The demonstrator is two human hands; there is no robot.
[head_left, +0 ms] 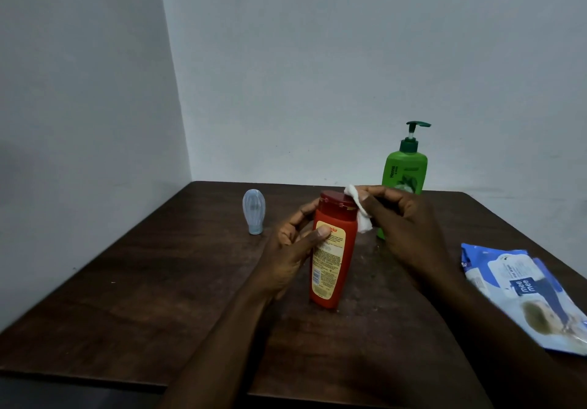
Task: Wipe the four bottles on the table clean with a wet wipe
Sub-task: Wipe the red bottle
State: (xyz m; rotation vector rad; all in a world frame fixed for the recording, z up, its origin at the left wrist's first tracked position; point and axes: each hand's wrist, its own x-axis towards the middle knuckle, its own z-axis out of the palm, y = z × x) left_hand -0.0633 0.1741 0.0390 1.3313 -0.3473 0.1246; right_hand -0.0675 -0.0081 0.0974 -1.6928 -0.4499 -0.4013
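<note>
The left hand (292, 250) is gripping the red bottle (333, 250) near the middle of the dark wooden table (158, 297). The thumb is lying across the yellow label on the near face, and the fingers are curling round the far side just below the shoulder. The bottle is standing almost upright, with its top leaning slightly to the right and its base at the table surface; whether the base is resting fully on the wood cannot be determined. The right hand (403, 227) is pinching a folded white wet wipe (362, 215) between the thumb and the curled fingers and is pressing it against the right edge of the dark red cap. The lower part of the wipe is hanging beside the bottle's shoulder. A green pump bottle (406, 170) is standing upright behind the right hand, near the back edge of the table, with its lower body partly hidden by that hand and its nozzle pointing right. A small pale blue bottle (253, 211) is standing cap-down to the left of the red bottle, apart from the left hand. A blue and white wipes pack (521, 291) is lying flat at the right side of the table, well apart from the bottles. Pale walls (317, 59) are meeting in a corner behind the table.
</note>
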